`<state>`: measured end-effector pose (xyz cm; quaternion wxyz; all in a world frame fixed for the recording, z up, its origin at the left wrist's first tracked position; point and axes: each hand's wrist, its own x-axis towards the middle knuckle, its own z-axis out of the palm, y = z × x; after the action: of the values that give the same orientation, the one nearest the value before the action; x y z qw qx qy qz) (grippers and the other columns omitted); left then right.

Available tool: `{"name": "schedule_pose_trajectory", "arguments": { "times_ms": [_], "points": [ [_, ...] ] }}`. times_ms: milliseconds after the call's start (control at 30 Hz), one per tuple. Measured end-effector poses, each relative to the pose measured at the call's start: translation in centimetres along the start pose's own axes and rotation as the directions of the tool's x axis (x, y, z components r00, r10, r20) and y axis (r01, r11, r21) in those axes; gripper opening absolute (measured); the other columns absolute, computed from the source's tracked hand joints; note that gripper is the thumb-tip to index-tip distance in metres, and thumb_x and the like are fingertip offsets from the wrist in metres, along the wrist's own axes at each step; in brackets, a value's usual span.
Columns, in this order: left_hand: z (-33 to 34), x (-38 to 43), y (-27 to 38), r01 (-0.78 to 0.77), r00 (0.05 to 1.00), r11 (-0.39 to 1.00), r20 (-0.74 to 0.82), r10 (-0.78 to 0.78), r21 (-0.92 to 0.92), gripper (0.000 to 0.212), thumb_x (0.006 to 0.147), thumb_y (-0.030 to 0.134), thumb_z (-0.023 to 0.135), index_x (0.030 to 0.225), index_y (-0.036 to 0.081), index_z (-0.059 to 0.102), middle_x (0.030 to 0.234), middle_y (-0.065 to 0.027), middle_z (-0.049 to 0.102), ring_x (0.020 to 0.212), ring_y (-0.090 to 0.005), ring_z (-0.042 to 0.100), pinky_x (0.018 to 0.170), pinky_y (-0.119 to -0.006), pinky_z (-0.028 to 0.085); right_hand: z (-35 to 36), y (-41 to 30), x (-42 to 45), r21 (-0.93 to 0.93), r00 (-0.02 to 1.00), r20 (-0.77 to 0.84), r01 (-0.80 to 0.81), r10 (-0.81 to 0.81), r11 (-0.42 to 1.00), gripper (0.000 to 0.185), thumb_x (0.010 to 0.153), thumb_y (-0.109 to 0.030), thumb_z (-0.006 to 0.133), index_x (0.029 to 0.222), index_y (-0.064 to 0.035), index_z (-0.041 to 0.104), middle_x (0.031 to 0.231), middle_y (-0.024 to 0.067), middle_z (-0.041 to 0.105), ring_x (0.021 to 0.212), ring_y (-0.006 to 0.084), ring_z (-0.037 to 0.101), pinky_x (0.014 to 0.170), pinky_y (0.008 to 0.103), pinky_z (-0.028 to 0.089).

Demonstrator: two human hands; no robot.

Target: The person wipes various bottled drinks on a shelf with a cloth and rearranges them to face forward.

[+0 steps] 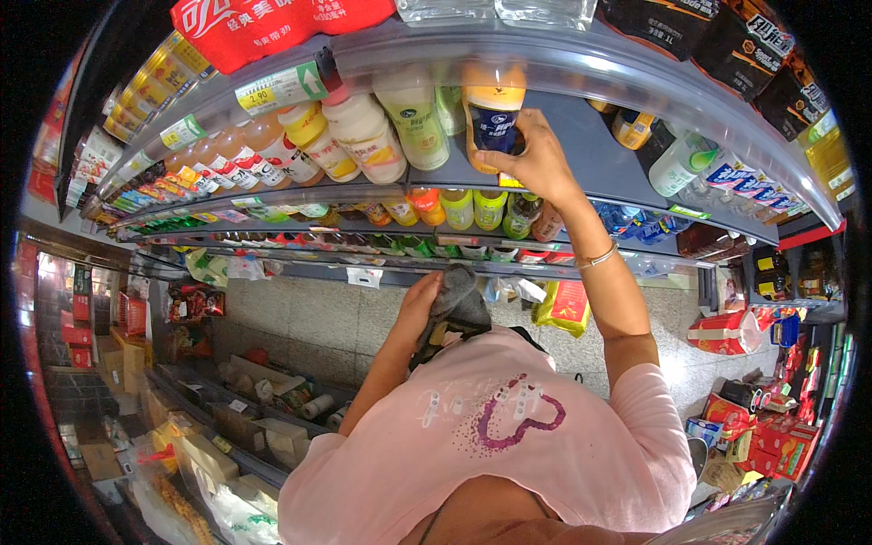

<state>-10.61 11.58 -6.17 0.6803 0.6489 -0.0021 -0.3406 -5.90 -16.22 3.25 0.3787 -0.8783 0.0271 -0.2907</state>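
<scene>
My right hand [535, 160] grips an orange bottle with a dark blue label [493, 116], upright at the front of a grey shop shelf [586, 150]. Just left of that bottle stands a pale green bottle [417, 122]. Beyond it are a white bottle with a pink cap [364, 139] and a yellow-capped bottle [317, 143]. Lower down, in front of my body, my left hand [424, 300] holds a grey cloth [458, 293]. The clear shelf guard crosses the view of the orange bottle's upper part.
Lower shelves hold rows of bottles, some with green caps [489, 208]. Clear bottles [681, 163] stand on the right of the shelf. Red-wrapped drinks [272, 27] sit on the shelf above. A yellow and red package [564, 306] lies low by the shelf. Cartons [204, 456] stand behind at left.
</scene>
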Motion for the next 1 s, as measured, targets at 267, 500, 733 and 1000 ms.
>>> {"name": "schedule_pose_trajectory", "arguments": {
  "times_ms": [267,500,733,1000],
  "points": [
    [0.2,-0.1,1.0,0.02,0.999,0.998,0.028,-0.022,0.055,0.046,0.094,0.033,0.054,0.125,-0.002,0.055,0.117,-0.0068,0.059,0.108,-0.0161,0.053,0.095,-0.028,0.039,0.7,-0.3,-1.1,-0.025,0.997,-0.073,-0.025,0.023,0.999,0.063,0.071,-0.026,0.082,0.116,0.0052,0.052,0.106,0.0178,0.056,0.093,0.0279,0.059,0.08,0.035,0.049],
    [-0.1,0.2,0.5,0.02,0.997,0.998,0.077,-0.025,0.067,0.045,0.094,0.032,0.053,0.123,-0.002,0.055,0.116,-0.0068,0.059,0.107,-0.0166,0.053,0.094,-0.028,0.04,1.8,0.1,-1.7,0.016,0.986,-0.165,-0.003,0.006,1.0,0.07,0.067,-0.027,0.083,0.118,0.0054,0.047,0.108,0.0223,0.056,0.101,0.0366,0.057,0.088,0.0409,0.046],
    [0.6,-0.2,1.7,0.055,0.996,0.997,0.064,-0.059,0.06,0.042,0.095,0.032,0.053,0.119,-0.002,0.057,0.114,-0.0056,0.058,0.104,-0.0157,0.053,0.092,-0.029,0.04,2.2,-0.1,-2.2,-0.06,0.972,-0.233,0.005,-0.019,0.998,0.069,0.067,-0.028,0.083,0.117,0.004,0.047,0.107,0.0216,0.054,0.102,0.0367,0.054,0.089,0.0418,0.044],
    [-0.7,3.2,5.8,-0.432,0.902,0.884,0.082,0.424,0.18,0.043,0.095,0.021,0.056,0.134,0.008,0.047,0.103,-0.003,0.055,0.091,-0.0119,0.05,0.081,-0.026,0.04,0.6,2.4,-3.1,0.259,0.973,-0.2,-0.064,0.118,0.964,0.051,0.095,-0.033,0.053,0.127,0.0054,0.047,0.119,0.0232,0.054,0.112,0.0335,0.055,0.096,0.0388,0.042]
  ]
}}
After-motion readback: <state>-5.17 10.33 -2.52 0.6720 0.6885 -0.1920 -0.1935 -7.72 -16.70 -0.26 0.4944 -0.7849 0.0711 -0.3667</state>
